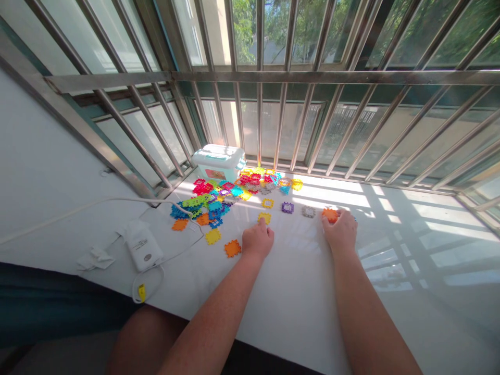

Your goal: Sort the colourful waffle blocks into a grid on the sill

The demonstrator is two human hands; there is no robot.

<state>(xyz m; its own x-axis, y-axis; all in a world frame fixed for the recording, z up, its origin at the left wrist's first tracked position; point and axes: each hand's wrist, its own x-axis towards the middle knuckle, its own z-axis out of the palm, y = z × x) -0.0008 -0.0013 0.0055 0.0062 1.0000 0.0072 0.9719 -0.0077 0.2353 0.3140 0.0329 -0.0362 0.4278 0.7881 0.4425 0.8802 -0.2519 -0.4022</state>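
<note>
My left hand (258,240) is mostly curled, its fingertips at the near edge of a yellow square interlocking tile (264,216) on the white surface. Farther right, my right hand (341,230) is closed over an orange interlocking tile (329,214), thumb on its near side. A bit of blue shows beside those fingers, its shape mostly hidden. Between the hands, a purple square frame tile (288,208) and a grey one (308,211) lie in a row with a yellow frame tile (267,203). A solid orange tile (233,248) rests left of my left hand.
A heap of coloured tiles (214,205) spreads before a white lidded box (219,161). At left lie a white device (141,246) with a cable (117,199) reaching the heap, and crumpled tissue (96,259). Metal window bars (259,120) border the back.
</note>
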